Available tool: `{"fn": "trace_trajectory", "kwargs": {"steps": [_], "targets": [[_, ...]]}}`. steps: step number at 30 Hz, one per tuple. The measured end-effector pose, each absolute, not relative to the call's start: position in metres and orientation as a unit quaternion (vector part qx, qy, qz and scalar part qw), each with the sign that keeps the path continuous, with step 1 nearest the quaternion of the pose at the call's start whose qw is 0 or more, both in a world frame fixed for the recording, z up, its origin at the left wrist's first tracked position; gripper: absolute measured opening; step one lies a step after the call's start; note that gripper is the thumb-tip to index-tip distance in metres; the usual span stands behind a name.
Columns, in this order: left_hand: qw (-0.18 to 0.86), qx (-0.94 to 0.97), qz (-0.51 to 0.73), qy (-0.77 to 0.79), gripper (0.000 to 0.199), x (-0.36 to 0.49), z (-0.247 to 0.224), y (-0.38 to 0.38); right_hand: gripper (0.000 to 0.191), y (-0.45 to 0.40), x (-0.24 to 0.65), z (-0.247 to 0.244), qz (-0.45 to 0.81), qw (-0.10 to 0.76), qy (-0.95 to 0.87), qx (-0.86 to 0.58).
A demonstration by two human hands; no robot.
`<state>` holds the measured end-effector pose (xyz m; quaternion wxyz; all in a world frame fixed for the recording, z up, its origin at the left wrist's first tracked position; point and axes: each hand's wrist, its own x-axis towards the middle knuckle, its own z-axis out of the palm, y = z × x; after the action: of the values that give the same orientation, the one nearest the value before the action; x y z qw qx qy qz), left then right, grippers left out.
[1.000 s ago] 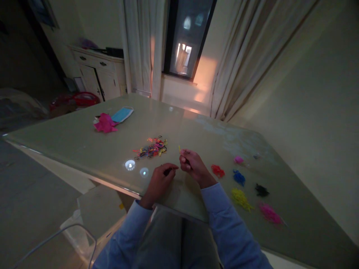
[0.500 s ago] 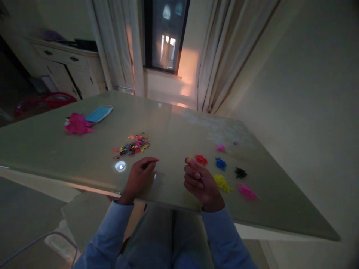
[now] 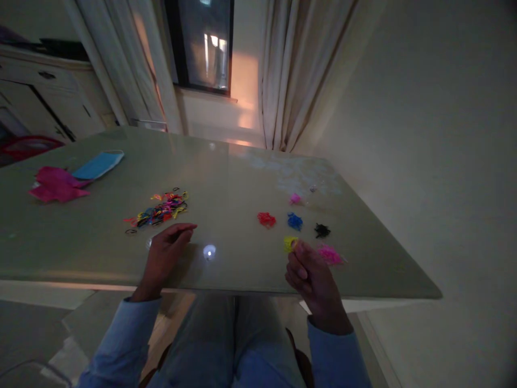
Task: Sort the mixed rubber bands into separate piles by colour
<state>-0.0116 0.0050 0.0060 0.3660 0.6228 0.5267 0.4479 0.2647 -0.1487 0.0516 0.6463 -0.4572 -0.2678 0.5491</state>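
My left hand (image 3: 167,253) rests low over the table's front part, its fingers loosely stretched and the thumb close beneath them; nothing shows in it. Just beyond it lies a mixed heap of coloured rubber bands (image 3: 163,209). My right hand (image 3: 313,275) is closed in a pinch at the yellow rubber band pile (image 3: 289,243), partly covering it. A small yellow band seems to be between its thumb and forefinger, hard to tell from the pile behind. Around it are the pink pile (image 3: 330,255), black pile (image 3: 322,230), blue pile (image 3: 294,221) and red pile (image 3: 266,219).
A crumpled pink item (image 3: 58,185) and a blue face mask (image 3: 99,165) lie at the table's left. Farther back on the right are a small pink lump (image 3: 295,199) and a tiny clear object (image 3: 313,188). Behind the table (image 3: 226,269) hang curtains beside a window.
My right hand has moved right, from beside the red pile to the yellow pile, with a small yellow band in its pinch. My left hand keeps its pose. The view has turned right.
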Motion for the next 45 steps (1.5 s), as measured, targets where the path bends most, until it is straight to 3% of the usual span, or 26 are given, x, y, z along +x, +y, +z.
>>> {"fn": "trace_trajectory", "kwargs": {"steps": [2,5,7,16,27,32,39,45], "targets": [[0.362,0.622,0.447,0.531,0.035,-0.012,0.006,0.005,0.039,-0.157,0.282,0.040,0.409,0.628,-0.292,-0.595],[0.358,0.618,0.445,0.539,0.034,-0.011,0.007,0.004,0.041,-0.166,0.306,0.023,0.190,0.535,-0.329,-0.754],[0.354,0.616,0.445,0.544,0.034,-0.010,0.008,0.004,0.040,-0.170,0.315,0.016,0.126,0.475,-0.354,-0.796],[0.351,0.613,0.449,0.547,0.035,-0.010,0.009,0.004,0.041,-0.165,0.320,0.011,0.108,0.400,-0.406,-0.815],[0.357,0.612,0.457,0.537,0.034,-0.008,0.008,0.005,0.045,-0.175,0.310,0.007,0.096,0.468,-0.385,-0.789],[0.371,0.606,0.471,0.522,0.034,-0.008,0.005,0.006,0.040,-0.165,0.274,0.014,0.137,0.477,-0.469,-0.731],[0.392,0.601,0.488,0.496,0.031,-0.009,0.000,0.009,0.035,-0.109,0.227,0.022,0.224,0.383,-0.661,-0.605],[0.349,0.595,0.501,0.522,0.032,-0.009,-0.001,0.007,0.030,-0.085,0.217,0.008,0.207,0.342,-0.681,-0.613]]}}
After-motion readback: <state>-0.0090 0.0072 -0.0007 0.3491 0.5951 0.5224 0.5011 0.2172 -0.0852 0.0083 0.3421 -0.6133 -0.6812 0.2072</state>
